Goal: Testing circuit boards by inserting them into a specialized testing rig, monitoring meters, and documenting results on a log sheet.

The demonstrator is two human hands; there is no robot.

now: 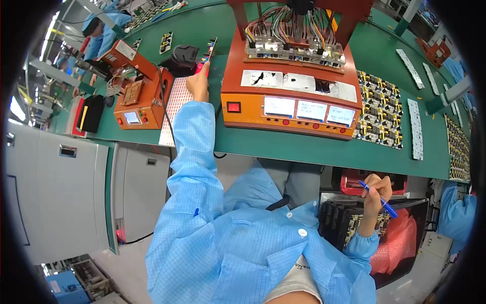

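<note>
My left hand (198, 85) reaches forward over the green bench, left of the large orange test machine (291, 119). Its fingers close on the near end of a narrow circuit board (211, 49) with small parts on it; a pink-red piece shows by the fingertips. Under that wrist lies a white sheet with rows of red marks (177, 101). My right hand (377, 192) is held off the bench's front edge at the right, wrapped round a blue pen (389, 209). Below that hand, black trays with circuit boards (354, 225) stand beside pink bubble wrap (400, 240).
A smaller orange tester (139, 104) stands at left, a black device (182, 58) behind the sheet. Right of the machine lies a block of circuit boards (379, 109), then white strips (416, 129). Grey drawer cabinets (55, 192) stand below left. Another person (104, 30) sits far left.
</note>
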